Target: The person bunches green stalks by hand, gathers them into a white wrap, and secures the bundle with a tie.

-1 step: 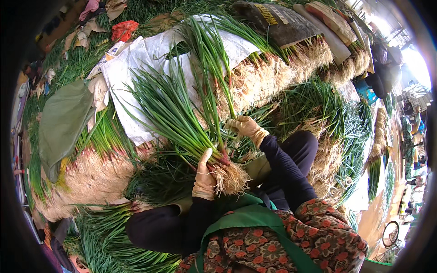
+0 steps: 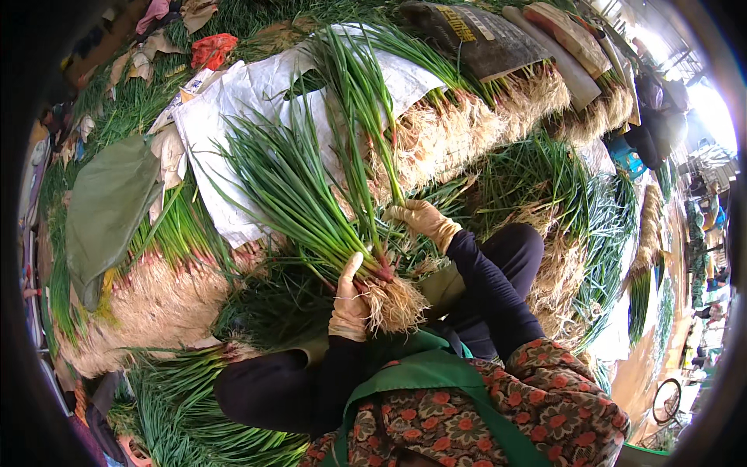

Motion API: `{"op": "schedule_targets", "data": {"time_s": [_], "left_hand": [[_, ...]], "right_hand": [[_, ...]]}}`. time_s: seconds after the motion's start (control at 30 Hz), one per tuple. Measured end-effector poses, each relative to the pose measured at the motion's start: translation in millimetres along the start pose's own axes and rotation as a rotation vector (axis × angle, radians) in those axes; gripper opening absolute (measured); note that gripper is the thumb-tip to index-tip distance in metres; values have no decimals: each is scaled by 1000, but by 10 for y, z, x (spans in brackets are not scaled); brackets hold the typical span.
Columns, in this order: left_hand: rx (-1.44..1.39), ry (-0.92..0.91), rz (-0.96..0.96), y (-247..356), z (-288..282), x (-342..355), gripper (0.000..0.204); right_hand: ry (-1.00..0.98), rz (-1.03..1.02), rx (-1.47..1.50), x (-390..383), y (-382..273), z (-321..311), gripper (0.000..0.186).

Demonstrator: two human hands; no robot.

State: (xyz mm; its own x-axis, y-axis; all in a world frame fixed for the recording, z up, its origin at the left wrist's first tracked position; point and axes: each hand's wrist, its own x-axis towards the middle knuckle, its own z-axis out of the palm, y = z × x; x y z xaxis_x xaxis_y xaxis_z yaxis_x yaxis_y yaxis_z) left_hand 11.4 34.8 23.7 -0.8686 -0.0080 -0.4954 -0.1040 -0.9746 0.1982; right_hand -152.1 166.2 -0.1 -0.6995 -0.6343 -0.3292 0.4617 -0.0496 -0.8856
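My left hand point(image 2: 350, 303), in a cream glove, grips a bunch of spring onions point(image 2: 311, 194) low down, with its pale, stringy root mass point(image 2: 389, 306) hanging beside the fingers and its green leaves fanning up to the upper left. My right hand point(image 2: 416, 218), also gloved, is closed on a separate long stalk with a reddish tinge point(image 2: 393, 171), just right of and above the bunch. The leaves of both lie in front of a white sheet point(image 2: 210, 132) spread over stacked onions. My crossed legs in dark trousers point(image 2: 513, 257) are below and beside my hands.
Stacked onions with roots outward point(image 2: 156, 303) lie left and ahead point(image 2: 443, 136), partly under a green sheet point(image 2: 109, 210) and dark sacks point(image 2: 475, 39). Loose onion piles point(image 2: 583, 233) lie right and lower left point(image 2: 187, 405). A red bag point(image 2: 214, 50) sits at the back; small figures appear far right.
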Motion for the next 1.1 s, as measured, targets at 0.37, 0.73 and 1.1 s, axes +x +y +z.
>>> {"op": "schedule_targets", "data": {"time_s": [0.37, 0.73, 1.1], "left_hand": [[135, -38, -12, 5, -153, 73, 36], [155, -95, 82, -7, -88, 38, 38], [-53, -124, 49, 35, -25, -28, 46]], "right_hand": [[362, -23, -161, -228, 248, 197, 29], [127, -7, -592, -493, 186, 197, 32], [11, 144, 269, -423, 121, 123, 43]]}}
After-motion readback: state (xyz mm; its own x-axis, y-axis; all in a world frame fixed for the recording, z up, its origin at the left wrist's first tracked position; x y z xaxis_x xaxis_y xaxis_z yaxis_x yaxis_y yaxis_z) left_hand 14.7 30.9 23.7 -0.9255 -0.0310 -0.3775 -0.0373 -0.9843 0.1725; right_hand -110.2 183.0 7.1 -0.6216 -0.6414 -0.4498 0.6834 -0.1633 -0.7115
